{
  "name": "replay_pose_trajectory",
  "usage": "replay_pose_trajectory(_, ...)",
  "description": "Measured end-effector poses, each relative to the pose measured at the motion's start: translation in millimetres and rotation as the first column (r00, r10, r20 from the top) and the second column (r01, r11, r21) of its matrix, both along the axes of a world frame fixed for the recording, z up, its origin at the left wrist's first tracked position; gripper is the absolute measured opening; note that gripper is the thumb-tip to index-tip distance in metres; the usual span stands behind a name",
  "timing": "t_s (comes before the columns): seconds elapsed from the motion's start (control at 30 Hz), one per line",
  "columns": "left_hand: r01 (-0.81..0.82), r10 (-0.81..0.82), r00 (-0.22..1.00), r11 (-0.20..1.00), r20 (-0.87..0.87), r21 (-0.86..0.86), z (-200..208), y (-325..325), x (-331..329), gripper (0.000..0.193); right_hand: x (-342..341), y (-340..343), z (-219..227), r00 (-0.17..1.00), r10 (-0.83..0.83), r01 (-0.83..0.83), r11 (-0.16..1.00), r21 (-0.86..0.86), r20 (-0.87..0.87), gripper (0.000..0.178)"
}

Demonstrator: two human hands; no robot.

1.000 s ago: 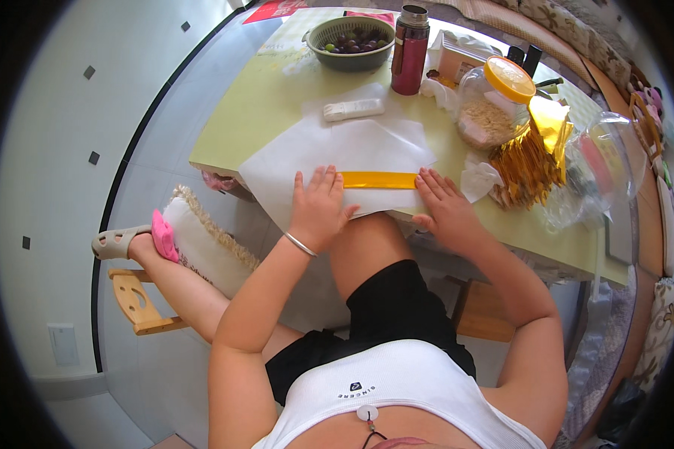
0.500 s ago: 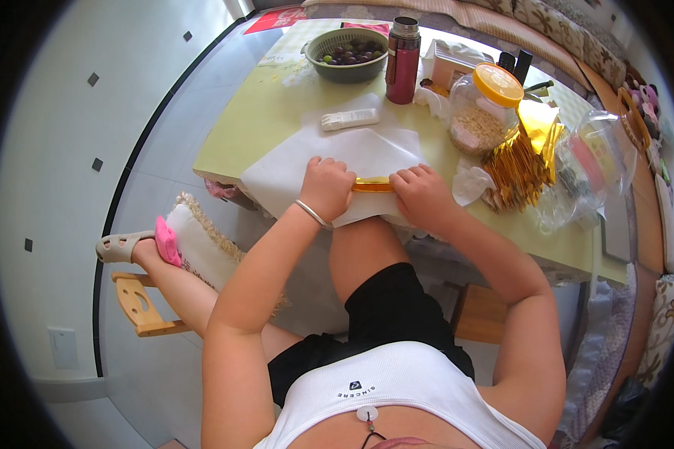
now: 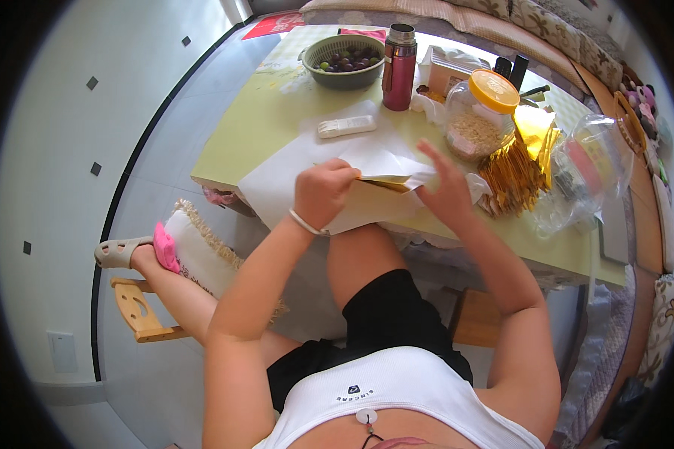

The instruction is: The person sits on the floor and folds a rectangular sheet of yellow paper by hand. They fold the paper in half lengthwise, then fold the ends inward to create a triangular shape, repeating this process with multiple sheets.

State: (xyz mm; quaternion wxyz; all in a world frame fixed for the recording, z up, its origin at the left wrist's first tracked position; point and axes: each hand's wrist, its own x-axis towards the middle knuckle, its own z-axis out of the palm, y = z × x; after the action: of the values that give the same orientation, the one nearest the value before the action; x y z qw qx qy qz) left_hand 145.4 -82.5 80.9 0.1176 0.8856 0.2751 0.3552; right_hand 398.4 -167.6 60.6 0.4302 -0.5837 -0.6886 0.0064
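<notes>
Above white paper sheets (image 3: 266,173) at the table's near edge, a folded gold foil sheet with a white back (image 3: 389,179) spreads partly apart. My left hand (image 3: 323,193) is closed, pinching its left end between thumb and fingers. At the other end, my right hand (image 3: 451,187) has thumb and fingers spread, and the paper's white right edge lies against it. Beyond them a slim white case-like object (image 3: 347,126) rests on the sheets. Right of my right hand stands a fanned pile of gold foil pieces (image 3: 513,173).
Farther back are a green basin (image 3: 341,75) of grapes, a dark red thermos (image 3: 400,71) and a tissue box (image 3: 448,71). A clear jar with an orange lid (image 3: 479,112) stands by the foil pile. A clear plastic bag (image 3: 588,172) lies at the right.
The narrow gold strip held taut between both hands has spread, showing its white side. My right hand has loosened its grip, its fingers lifting apart; my left hand still pinches the other end.
</notes>
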Motion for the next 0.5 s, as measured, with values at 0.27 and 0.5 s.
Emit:
replay_pose_trajectory(0.27,0.362,-0.175,0.932,0.398,0.318,-0.843,-12.0,42.1,-27.8,0.033,11.7,-5.6,-3.2,0.842,0.367,-0.338,0.930,-0.144,0.395,0.070)
replay_pose_trajectory(0.5,0.281,-0.314,0.949,0.864,-0.011,-0.419,-1.8,45.4,-2.6,0.019,-11.2,-12.5,-4.2,0.779,0.446,-0.411,0.894,-0.178,0.441,0.034)
